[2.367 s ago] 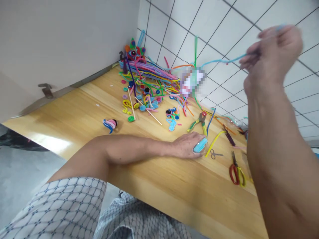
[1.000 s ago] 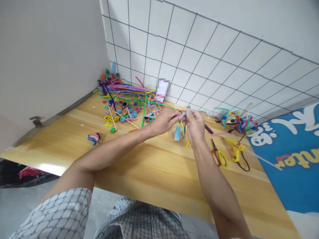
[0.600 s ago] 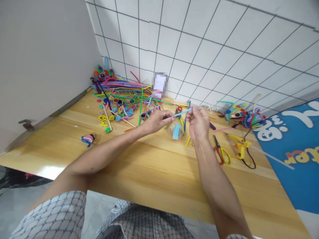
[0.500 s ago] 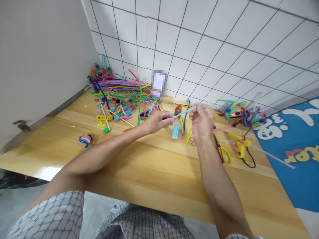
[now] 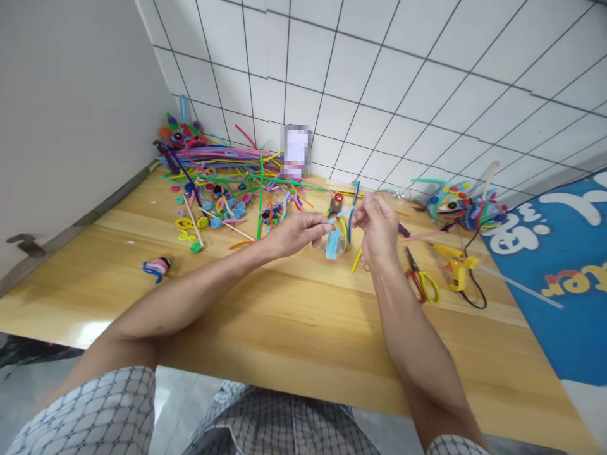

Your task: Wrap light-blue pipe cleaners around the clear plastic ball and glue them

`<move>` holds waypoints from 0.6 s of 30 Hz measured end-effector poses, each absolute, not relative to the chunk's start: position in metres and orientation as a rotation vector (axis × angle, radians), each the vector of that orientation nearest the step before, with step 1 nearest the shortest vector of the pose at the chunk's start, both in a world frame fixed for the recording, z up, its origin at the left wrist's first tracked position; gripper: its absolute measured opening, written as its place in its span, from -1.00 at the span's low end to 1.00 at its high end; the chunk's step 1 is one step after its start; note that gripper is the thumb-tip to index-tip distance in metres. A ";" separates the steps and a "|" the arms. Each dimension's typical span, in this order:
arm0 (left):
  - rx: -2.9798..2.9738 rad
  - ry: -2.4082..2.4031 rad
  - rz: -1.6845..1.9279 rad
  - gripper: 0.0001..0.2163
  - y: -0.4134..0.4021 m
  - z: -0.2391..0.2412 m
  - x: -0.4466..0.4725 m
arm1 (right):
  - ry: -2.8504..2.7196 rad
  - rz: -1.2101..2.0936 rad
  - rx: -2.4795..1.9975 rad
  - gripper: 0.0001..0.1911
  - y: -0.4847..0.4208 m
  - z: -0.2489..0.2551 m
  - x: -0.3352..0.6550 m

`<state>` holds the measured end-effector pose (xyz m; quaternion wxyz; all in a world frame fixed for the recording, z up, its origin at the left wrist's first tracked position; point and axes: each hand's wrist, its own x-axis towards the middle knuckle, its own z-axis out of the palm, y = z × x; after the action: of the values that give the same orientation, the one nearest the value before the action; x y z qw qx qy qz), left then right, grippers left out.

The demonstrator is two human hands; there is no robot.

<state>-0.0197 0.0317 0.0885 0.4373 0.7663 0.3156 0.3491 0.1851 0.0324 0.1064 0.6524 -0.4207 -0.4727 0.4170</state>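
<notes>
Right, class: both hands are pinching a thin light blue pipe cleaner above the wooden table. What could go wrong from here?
1. The left hand and right hand hold the thin light blue pipe cleaner by fingertips only; it could slip.
2. The small clear plastic ball lies loose just below them; a knock might roll it away.
3. The red-and-yellow-handled scissors lie beside the right forearm, which could catch them.

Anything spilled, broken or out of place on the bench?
Nothing looks broken. The pipe cleaner pile sprawls loose across the far left corner, and one pink-and-blue coil lies apart, nearer the table edge.
</notes>
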 end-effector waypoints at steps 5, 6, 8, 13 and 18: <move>1.910 0.710 0.935 -0.58 0.028 0.092 -0.019 | -1.177 1.085 -1.063 -0.26 0.032 0.104 0.184; 1.917 0.694 0.916 -0.60 0.027 0.091 -0.019 | -1.157 1.129 -1.045 -0.28 0.032 0.103 0.183; 1.914 0.669 0.852 -0.63 0.027 0.090 -0.019 | -1.084 1.168 -0.984 -0.35 0.033 0.102 0.181; 1.768 0.637 0.775 -0.62 0.025 0.088 -0.018 | -1.013 1.036 -0.905 -0.56 0.032 0.100 0.176; 1.777 0.740 0.843 -0.54 0.022 0.093 -0.017 | -1.105 1.032 -0.885 -0.59 0.028 0.097 0.172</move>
<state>-0.0169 0.0223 0.0930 0.4969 0.7339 0.3058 0.3479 0.1725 0.0280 0.0974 0.6403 -0.3881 -0.4845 0.4524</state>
